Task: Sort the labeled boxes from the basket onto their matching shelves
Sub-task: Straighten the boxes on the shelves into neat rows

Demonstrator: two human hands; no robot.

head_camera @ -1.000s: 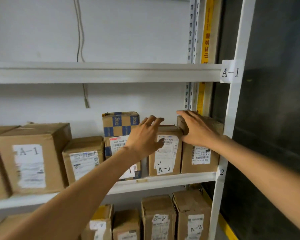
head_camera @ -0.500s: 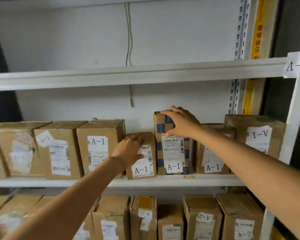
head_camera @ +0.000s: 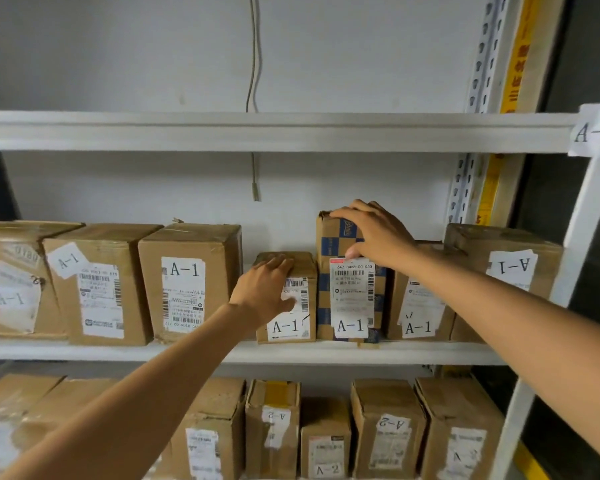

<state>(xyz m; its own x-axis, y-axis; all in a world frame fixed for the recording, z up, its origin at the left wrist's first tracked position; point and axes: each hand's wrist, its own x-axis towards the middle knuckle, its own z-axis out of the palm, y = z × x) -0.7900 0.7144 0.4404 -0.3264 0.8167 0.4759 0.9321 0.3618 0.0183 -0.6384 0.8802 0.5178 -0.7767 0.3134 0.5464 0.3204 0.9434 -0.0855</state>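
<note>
- Both hands have shifted along the row toward 9 o'clock, off the end boxes and onto two nearer the middle.
- Left hand point(head_camera: 267, 289): spread fairly flat, pressing the small brown box point(head_camera: 288, 327) at its top front edge.
- Right hand point(head_camera: 374, 233): fingers arched over the top of the checkered box point(head_camera: 350, 296), thumb on its face, gripping it.
- Both boxes read A-1 and stand touching on the A-1 shelf point(head_camera: 187, 351), the small one at the checkered one's 9 o'clock.
- Judgement: placement done, and the row is being squared up.

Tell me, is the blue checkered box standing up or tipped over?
Standing up. The blue checkered box sits flat on the shelf, its A-1 label right way up.
</note>
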